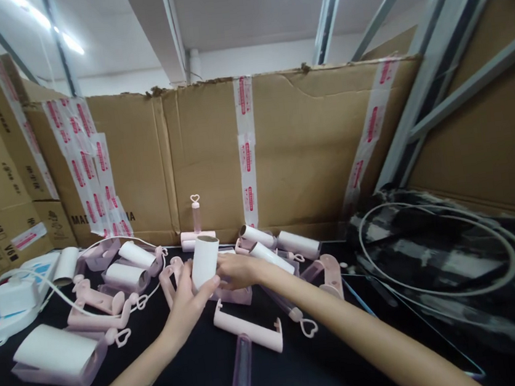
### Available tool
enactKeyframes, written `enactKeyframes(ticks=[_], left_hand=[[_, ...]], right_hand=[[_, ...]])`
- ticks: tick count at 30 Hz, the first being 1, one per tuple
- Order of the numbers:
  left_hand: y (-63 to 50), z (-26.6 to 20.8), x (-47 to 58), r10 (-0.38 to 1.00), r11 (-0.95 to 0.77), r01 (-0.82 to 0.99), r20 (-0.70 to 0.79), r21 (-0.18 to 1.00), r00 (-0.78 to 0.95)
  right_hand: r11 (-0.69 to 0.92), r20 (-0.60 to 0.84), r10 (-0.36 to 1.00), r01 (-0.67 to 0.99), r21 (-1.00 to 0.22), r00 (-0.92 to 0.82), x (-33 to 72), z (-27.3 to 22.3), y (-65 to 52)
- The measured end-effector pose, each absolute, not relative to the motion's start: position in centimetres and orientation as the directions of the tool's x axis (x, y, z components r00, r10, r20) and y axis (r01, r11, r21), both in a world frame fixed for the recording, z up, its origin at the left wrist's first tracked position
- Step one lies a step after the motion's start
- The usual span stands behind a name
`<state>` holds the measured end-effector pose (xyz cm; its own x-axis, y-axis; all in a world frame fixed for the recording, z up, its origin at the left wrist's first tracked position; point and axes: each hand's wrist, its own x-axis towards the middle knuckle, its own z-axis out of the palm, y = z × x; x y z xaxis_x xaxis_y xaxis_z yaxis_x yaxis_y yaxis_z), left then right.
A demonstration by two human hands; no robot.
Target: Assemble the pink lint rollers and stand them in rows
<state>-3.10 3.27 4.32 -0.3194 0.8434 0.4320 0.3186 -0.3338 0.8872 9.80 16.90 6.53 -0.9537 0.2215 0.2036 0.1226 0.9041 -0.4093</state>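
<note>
My left hand (189,293) is closed around a white sticky-paper roll (206,262), held upright with its hollow core facing up. Just to the right, my right hand (235,271) reaches in with bent fingers, low over a translucent pink case (239,295); whatever its fingertips grip is hidden. In front of both hands lies a pink lint-roller frame (250,333) with a clear purplish tube handle (241,374). Behind the held roll, another pink roller (196,218) stands with its heart-ended handle up.
Several white rolls in pink cases lie left (55,352) and right (298,244). A white power strip (19,301) with a plugged-in adapter and cable sits far left. Cardboard (207,155) walls the back. At right are a coiled cable (435,247) over dark plastic and a dark tablet (412,324).
</note>
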Motion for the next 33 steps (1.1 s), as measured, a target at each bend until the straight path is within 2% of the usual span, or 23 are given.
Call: enactKeyframes(ticks=[3, 8, 11, 15, 19, 27, 30, 33], left_hand=[[2.9, 4.0, -2.7, 0.908, -0.28, 0.34, 0.363, 0.898, -0.209], [2.9, 3.2, -2.7, 0.891, -0.292, 0.548, 0.431, 0.784, -0.142], [3.0, 3.0, -2.7, 0.897, -0.291, 0.622, 0.433, 0.727, -0.087], [2.7, 3.3, -2.3, 0.9, -0.309, 0.664, 0.434, 0.681, -0.027], [2.6, 3.3, -2.2, 0.898, -0.304, 0.653, 0.437, 0.694, -0.046], [2.8, 3.2, -2.5, 0.879, -0.323, 0.65, 0.473, 0.688, -0.063], [2.5, 3.4, -2.3, 0.883, -0.327, 0.693, 0.468, 0.643, -0.018], [2.3, 3.4, -2.1, 0.887, -0.328, 0.69, 0.463, 0.645, -0.011]], right_hand=[[0.859, 0.269, 0.274, 0.109, -0.501, -0.924, 10.3, 6.6, 16.8], [0.678, 0.436, 0.556, 0.083, -0.73, -0.708, 12.8, 8.3, 16.7], [0.523, 0.4, 0.662, 0.007, -0.852, -0.634, 13.4, 8.7, 16.2], [0.344, 0.328, 0.723, -0.096, -0.934, -0.608, 13.1, 8.9, 15.3], [0.234, 0.278, 0.734, -0.154, -0.96, -0.62, 13.0, 9.2, 14.6], [0.028, 0.064, 0.622, -0.059, -0.998, -0.781, 13.7, 10.7, 13.1], [0.028, 0.009, 0.583, 0.009, -1.0, -0.812, 14.4, 11.1, 13.2], [0.091, 0.029, 0.574, 0.029, -0.995, -0.818, 14.4, 10.8, 13.2]])
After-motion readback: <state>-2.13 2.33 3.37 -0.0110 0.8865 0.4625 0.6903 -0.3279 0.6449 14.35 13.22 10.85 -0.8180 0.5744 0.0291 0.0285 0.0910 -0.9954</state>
